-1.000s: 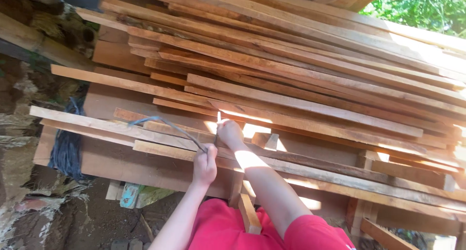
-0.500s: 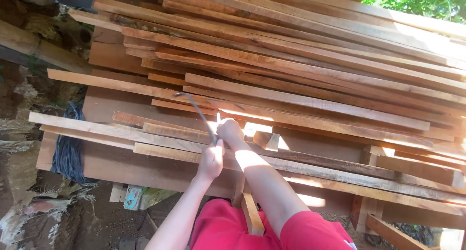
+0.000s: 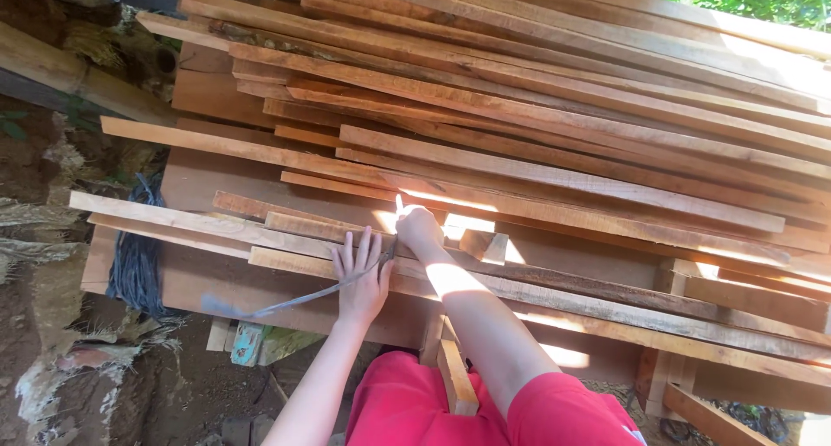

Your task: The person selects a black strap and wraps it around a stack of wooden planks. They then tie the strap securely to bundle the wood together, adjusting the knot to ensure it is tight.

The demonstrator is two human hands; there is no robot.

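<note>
We are pressing our left hand flat, fingers spread, on a thin plank while our right hand is gripping a blurred saw trailing toward 8 o'clock. We judge sawing is underway; steadying the plank seems needed. The lumber stack is rising at 12 o'clock.

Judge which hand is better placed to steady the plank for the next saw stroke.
Left, probably. The left hand lies flat, fingers spread, on the plank. The right hand is closed on the saw, whose blurred blade sweeps down-left across the plank.
</note>
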